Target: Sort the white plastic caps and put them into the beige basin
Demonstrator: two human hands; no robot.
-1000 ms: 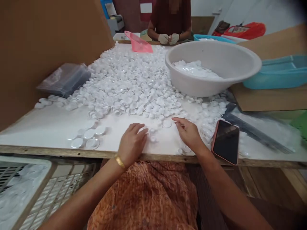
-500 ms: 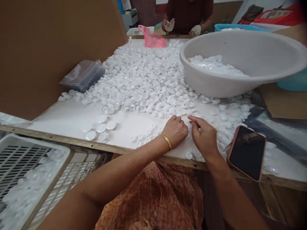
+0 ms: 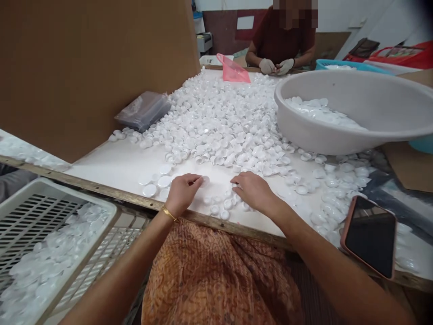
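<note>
Between the thumb and fingers of my left hand [image 3: 184,192] is a thin, round, translucent disc [image 3: 205,181], held just above the table near its front edge. My right hand [image 3: 253,189] is apart from it, fingers bent down at a group of small white round pieces [image 3: 225,203]; a small white cap [image 3: 234,185] shows at its fingertips. Left of my left hand lie several larger white caps [image 3: 164,181]. A large heap of white caps [image 3: 216,122] spreads over the table beyond both hands.
A grey basin [image 3: 324,144] holding white pieces stands at the right, a phone [image 3: 370,237] before it. A white crate [image 3: 111,210] of pieces is at lower left. Cardboard [image 3: 94,67] rises behind a plastic-wrapped pack [image 3: 144,110]. Across, a gloved co-worker sits near a pink scoop [image 3: 235,72].
My hands have moved apart; the left went leftward and now shows a disc in its fingers. The view has tilted up and shifted left. The co-worker's hands have come together.
</note>
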